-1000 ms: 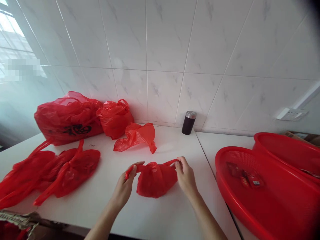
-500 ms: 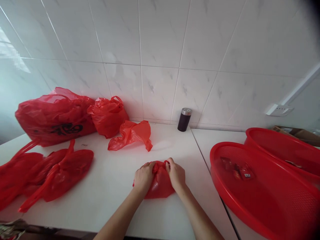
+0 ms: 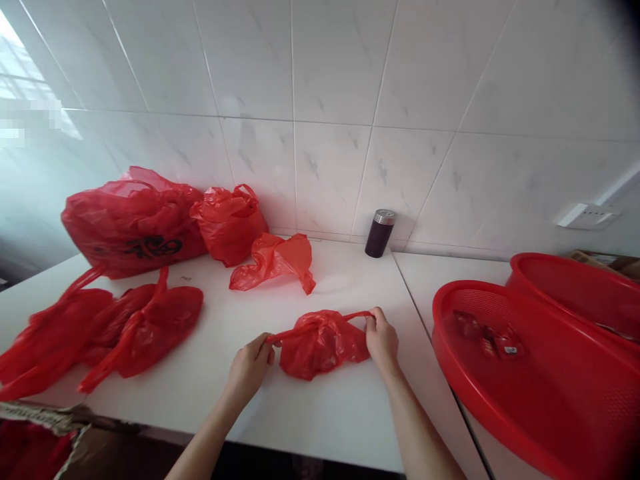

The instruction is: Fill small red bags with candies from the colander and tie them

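A filled red plastic bag [image 3: 323, 347] rests on the white table [image 3: 260, 413] in front of me. My left hand [image 3: 250, 367] pinches one of its handles, stretched out to the left. The opposite handle is pinched in my right hand [image 3: 383, 339], to the right of the bag. Between the hands the neck of the bag is gathered and looks knotted. What lies inside the bag cannot be made out through the plastic.
Behind it lies a loose red bag [image 3: 275, 260], with a fuller red bag [image 3: 230, 223] and a large red bag [image 3: 135, 227] further left. Tied red bags [image 3: 150, 327] lie nearer. A dark tumbler [image 3: 380, 235] stands by the wall. Red baskets [image 3: 540, 393] are at right, small packets [image 3: 493, 337] in one.
My hands have moved apart from the top of the bag, drawing its two handles out sideways. The view has shifted a little to the left.
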### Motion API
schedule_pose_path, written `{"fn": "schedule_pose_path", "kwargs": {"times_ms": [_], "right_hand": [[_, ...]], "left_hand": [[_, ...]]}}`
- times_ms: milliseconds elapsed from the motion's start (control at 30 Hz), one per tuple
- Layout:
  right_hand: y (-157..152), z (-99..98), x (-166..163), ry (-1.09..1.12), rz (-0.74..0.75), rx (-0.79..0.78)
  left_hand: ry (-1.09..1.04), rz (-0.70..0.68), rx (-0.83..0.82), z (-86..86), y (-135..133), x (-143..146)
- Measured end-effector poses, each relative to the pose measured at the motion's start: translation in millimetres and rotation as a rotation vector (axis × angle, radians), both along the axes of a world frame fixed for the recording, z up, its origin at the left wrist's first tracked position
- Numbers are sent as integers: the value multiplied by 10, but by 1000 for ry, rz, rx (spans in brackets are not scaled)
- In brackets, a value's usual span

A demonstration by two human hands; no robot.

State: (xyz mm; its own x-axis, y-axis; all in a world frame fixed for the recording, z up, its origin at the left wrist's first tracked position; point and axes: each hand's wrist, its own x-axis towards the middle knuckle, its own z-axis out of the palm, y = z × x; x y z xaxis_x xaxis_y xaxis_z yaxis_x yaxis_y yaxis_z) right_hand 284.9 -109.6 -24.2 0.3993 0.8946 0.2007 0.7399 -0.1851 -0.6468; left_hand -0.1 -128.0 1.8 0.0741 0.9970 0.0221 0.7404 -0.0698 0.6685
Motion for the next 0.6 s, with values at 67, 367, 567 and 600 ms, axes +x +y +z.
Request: {"fn": "schedule_pose_path", "kwargs": {"times_ms": [67, 367, 567, 600], "right_hand": [[11, -13, 5, 46, -5, 19], [-14, -80, 12, 251, 82, 165], [-31, -22, 28, 519, 62, 166], [-34, -13, 22, 534, 64, 163]], "left_hand": [[-43, -5, 22, 78, -31, -68], [80, -199, 280, 492, 59, 881], [-82, -277, 153, 752, 316, 659], [-132, -280, 153, 893, 349, 481]]}}
